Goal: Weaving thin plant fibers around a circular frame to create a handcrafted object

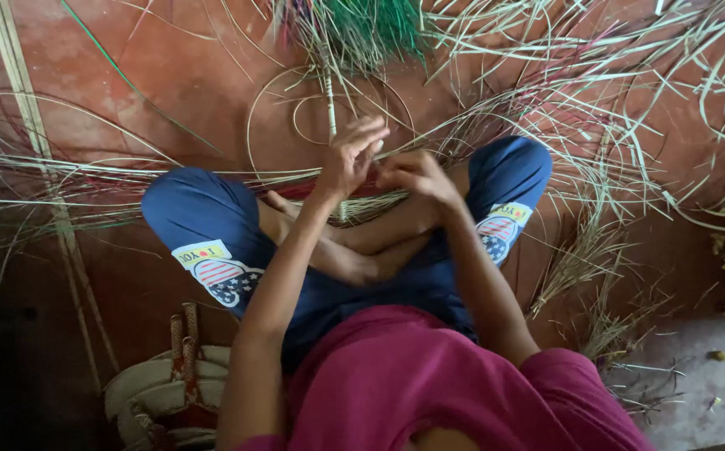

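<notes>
Hands meet over crossed legs: the left hand (348, 159) pinches a pale upright reed strip (330, 104), fingers together on it; the right hand (413, 174) curls shut beside it, on what I cannot tell. Green-dyed strips (362, 29) lie beyond.

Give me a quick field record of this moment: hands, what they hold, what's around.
left hand: raised, fingers pinching thin pale straw strips
right hand: close beside the left, fingers curled on the same strips
posture: seated cross-legged on red floor
ahead: green strip bundle, coiled strip rings
right side: loose straw pile
lower left: woven basket
</notes>
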